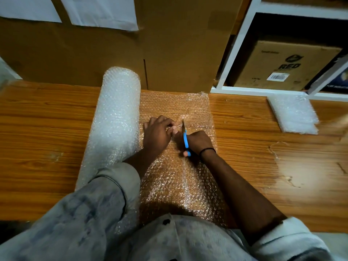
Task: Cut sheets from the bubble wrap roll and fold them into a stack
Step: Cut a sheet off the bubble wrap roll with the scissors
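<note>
Bubble wrap sheet [175, 185] lies unrolled flat on the wooden table [263, 166] directly in front of you. A seam runs up it from the near edge to the scissor blades. Judge the step in hand as cutting, with most of the sheet's length already parted.

Your right hand [198, 142] is clamped round the blue-handled scissors [186, 141], with the blades pointing away from you. Your left hand [157, 132] pinches the film just beside the blade tips, fingers curled on it.

The next move calls for tension on the film at the blades and a straight advance to the far edge. Hold your left fingertips out of the blade path, as they sit very near it.

The bubble wrap roll [116, 117] lies along the sheet's left side, touching it. Your left sleeve [105, 194] covers its near end.

The folded stack [293, 113] rests at the far right of the table, well apart from the cut.

Cardboard boxes [178, 44] stand against the sheet's far edge and may restrict the final scissor stroke. A white shelf [241, 44] beyond holds a carton marked RED [282, 65].
</note>
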Tool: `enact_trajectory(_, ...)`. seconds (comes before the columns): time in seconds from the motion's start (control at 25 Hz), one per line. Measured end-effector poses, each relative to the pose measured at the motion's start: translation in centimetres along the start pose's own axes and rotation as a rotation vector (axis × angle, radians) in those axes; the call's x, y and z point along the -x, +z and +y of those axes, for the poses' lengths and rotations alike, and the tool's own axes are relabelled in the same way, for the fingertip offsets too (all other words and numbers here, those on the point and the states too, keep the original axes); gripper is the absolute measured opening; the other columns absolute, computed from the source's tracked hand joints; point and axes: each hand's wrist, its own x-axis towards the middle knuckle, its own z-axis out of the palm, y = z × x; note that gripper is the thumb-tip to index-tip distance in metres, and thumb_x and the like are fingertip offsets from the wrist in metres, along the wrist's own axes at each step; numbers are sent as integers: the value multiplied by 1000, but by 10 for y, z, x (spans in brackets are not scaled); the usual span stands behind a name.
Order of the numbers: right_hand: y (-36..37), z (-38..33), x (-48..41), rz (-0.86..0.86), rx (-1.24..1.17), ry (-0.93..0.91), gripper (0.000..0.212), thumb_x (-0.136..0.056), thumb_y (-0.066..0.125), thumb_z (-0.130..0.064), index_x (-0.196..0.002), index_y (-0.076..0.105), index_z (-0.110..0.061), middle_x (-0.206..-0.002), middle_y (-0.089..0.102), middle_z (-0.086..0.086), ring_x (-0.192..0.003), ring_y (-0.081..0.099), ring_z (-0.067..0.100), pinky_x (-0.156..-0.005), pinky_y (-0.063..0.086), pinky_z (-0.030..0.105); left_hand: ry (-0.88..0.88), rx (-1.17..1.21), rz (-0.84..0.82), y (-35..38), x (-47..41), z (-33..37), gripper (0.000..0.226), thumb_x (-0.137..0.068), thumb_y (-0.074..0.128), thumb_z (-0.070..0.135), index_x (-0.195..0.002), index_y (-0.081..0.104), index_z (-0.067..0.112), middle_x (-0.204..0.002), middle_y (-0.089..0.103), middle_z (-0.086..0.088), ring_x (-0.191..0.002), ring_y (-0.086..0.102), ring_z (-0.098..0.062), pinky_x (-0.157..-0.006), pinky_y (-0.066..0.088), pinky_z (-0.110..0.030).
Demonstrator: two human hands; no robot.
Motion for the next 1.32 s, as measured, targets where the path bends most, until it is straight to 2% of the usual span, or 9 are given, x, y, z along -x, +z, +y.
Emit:
enact_trajectory(0.08,0,-6,-1,-5,-79,6,54,-76,82,-56,-72,69,-4,-63,67,8,-41,61,8,-42,44,13,1,-2,1,1,0,0,17,-93,65,29,-108,66,36,-114,65,12,-112,51,-22,-88,30,-40)
enact_trajectory(0.16,2,-9,-6,-16,-143,32,65,-63,85,-63,-73,70,-1,-64,72,10,-52,71,18,-59,61,27,-2,32,7,0,1,2,25,-88,65,20,-108,66,35,-114,65,12,-111,51,-21,-89,31,-40)
enact_trajectory(0.28,2,-13,-9,-10,-158,27,55,-73,83,-54,-77,71,0,-58,69,4,-40,63,10,-40,45,16,1,58,13,-1,1,2,27,-88,64,18,-109,65,36,-114,64,14,-109,50,-20,-87,29,-38)
enact_trajectory(0.4,4,-15,-16,9,-110,13,55,-71,84,-55,-81,76,-2,-73,73,9,-52,66,16,-46,46,21,14,62,23,1,0,0,24,-90,63,21,-108,64,37,-113,64,15,-108,50,-18,-83,23,-35)
enact_trajectory(0.6,-2,-18,-21,14,-161,40,47,-79,84,-47,-66,63,-7,-45,58,-1,-27,51,6,-31,31,13,30,66,55,3,0,-2,23,-95,62,23,-115,65,33,-115,65,11,-109,52,-20,-84,23,-34)
enact_trajectory(0.68,-4,-22,-24,9,-175,28,48,-82,83,-48,-67,61,-7,-51,60,2,-28,53,4,-32,33,12,26,59,55,5,-1,-3,23,-97,61,26,-119,65,29,-116,65,9,-110,53,-22,-86,24,-35)
enact_trajectory(0.84,3,-31,-35,9,-144,28,69,-65,83,-72,-80,71,-6,-79,76,10,-57,72,20,-50,54,24,33,55,63,6,-1,-4,22,-98,60,32,-119,66,28,-113,65,9,-108,52,-22,-84,21,-33)
enact_trajectory(1.16,-5,-37,-47,27,-123,51,57,-77,81,-61,-79,67,-6,-66,65,4,-34,56,3,-33,34,13,23,63,73,7,-2,-3,14,-99,59,36,-111,65,31,-110,66,11,-105,53,-21,-83,28,-36)
enact_trajectory(1.32,-1,-42,-57,-5,-202,62,66,-70,84,-62,-95,71,-3,-88,75,12,-54,71,20,-41,47,20,33,60,87,7,-2,-3,14,-99,59,36,-111,66,33,-111,66,12,-104,53,-20,-82,27,-35)
